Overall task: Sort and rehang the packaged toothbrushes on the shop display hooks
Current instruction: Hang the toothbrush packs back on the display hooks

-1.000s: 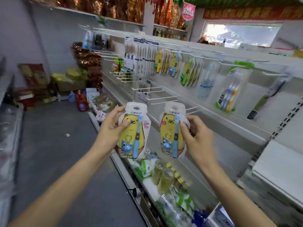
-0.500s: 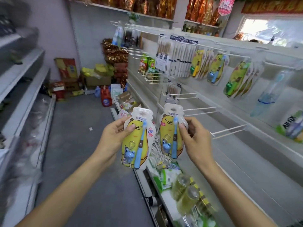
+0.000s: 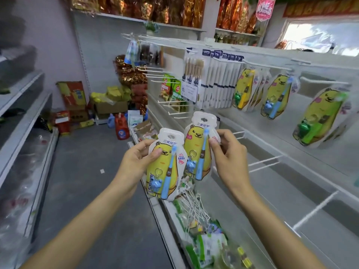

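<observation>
Just beyond my right fingers (image 3: 215,147) I see bare white hooks (image 3: 264,164) jutting from the panel with open room around them, while above hang crowded bear-shaped toothbrush packs (image 3: 276,97) and below my left fingers (image 3: 155,152) loose hooks (image 3: 196,208) clutter the bottom shelf (image 3: 167,220).

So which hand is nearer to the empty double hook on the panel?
Right. The right hand is just beside the empty hook, to its left; the left hand is farther left, behind both packs.
</observation>
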